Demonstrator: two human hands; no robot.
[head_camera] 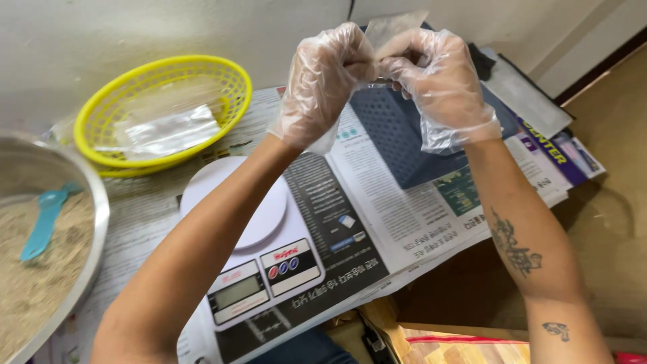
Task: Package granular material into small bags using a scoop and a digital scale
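Both my hands wear thin clear plastic gloves and are raised together near the wall. My left hand [323, 81] and my right hand [438, 77] pinch the same small clear plastic bag [394, 27], whose top corner sticks up above my fingers. Below them lies a dark blue perforated basket [397, 135] on newspaper. A white digital kitchen scale [249, 236] with a round platform sits under my left forearm.
A yellow plastic basket [165, 74] at the back left holds clear bags. A large metal bowl [94, 222] at the far left holds beige grain and a turquoise spoon [44, 219]. Newspaper [404, 216] covers the surface; brown floor lies to the right.
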